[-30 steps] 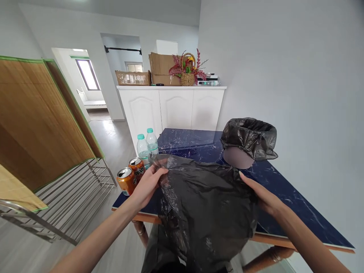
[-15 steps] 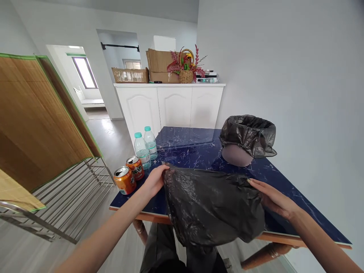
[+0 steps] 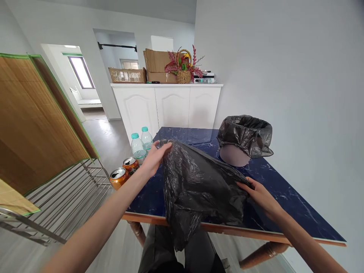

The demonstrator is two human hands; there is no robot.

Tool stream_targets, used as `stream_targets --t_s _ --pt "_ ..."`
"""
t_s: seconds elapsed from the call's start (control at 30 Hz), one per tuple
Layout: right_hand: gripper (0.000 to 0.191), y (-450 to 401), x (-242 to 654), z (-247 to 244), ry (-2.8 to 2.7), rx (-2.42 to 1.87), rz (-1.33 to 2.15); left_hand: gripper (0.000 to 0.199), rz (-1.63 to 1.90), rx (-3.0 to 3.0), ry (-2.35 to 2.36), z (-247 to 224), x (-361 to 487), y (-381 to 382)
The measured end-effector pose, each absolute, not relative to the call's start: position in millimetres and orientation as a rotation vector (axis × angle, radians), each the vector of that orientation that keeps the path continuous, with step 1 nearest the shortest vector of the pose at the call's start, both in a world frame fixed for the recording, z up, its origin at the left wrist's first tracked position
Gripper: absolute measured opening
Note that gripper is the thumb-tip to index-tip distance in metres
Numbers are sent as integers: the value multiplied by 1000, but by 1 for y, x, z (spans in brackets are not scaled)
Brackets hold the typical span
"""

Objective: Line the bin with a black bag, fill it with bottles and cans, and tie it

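A black plastic garbage bag (image 3: 204,182) is stretched between my two hands over the near part of the blue table (image 3: 284,204), its lower end hanging past the front edge. My left hand (image 3: 155,157) pinches the bag's upper left corner between thumb and fingers. At the right end of the same rim, my right hand (image 3: 258,193) grips the plastic, lower than the left. Just beyond my left forearm stand two orange drink cans (image 3: 118,177) with opened tops and two clear bottles (image 3: 138,148) with teal caps, partly hidden by that arm.
A round bin (image 3: 234,155) lined with another black bag (image 3: 246,134) stands at the table's right side by the wall. Behind the table is a white cabinet (image 3: 170,106) bearing cardboard boxes and a flower basket (image 3: 184,77). A metal rack (image 3: 76,201) stands at left.
My left hand has risen with its corner of the bag, and my right hand has moved slightly left and down. The bag's rim now slants, and its bottom hangs differently.
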State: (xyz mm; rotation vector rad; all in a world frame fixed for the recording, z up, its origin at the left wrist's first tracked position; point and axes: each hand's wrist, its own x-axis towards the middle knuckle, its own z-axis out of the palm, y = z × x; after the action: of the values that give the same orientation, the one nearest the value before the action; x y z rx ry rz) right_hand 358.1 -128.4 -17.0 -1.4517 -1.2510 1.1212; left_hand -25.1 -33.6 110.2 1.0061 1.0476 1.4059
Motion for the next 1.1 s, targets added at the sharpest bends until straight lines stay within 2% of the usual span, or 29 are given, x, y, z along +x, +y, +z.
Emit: stream_targets --t_s 0.1,0.2,0.27,0.37,0.4,0.5,0.7,0.83,0.9,1.0,1.1 --pt "45 -128 357 -32 -1228 -1489 1020 117 1178 1087 1234 90 -26 -70" --pt "44 -128 358 -42 -1209 -1514 984 120 954 1128 1309 67 -28 -108" --pt "43 -127 359 -44 -1198 -1524 984 103 870 1160 1265 53 -27 -122" --pt "42 -123 361 -40 -1174 -1535 1018 54 851 1237 1231 38 -23 -120" --pt "42 -122 361 -38 -1161 -1535 1033 44 875 1258 1253 36 -22 -113" --pt "43 -118 361 -26 -1113 -1522 1058 34 1014 1328 1373 46 -22 -83" --pt "47 -127 354 8 -963 -1325 1088 31 1313 1677 1420 129 -38 -55" --pt "47 -127 350 11 -1098 -1307 855 36 1359 2180 1604 165 -41 -62" --pt "50 -120 349 -2 -1234 -1407 711 40 1162 2356 1811 162 -39 -59" --pt "53 -104 348 -30 -1341 -1516 603 45 615 2506 2062 139 -35 -46" --pt "51 -96 351 -49 -1412 -1586 549 64 342 2531 2121 115 -34 -38"
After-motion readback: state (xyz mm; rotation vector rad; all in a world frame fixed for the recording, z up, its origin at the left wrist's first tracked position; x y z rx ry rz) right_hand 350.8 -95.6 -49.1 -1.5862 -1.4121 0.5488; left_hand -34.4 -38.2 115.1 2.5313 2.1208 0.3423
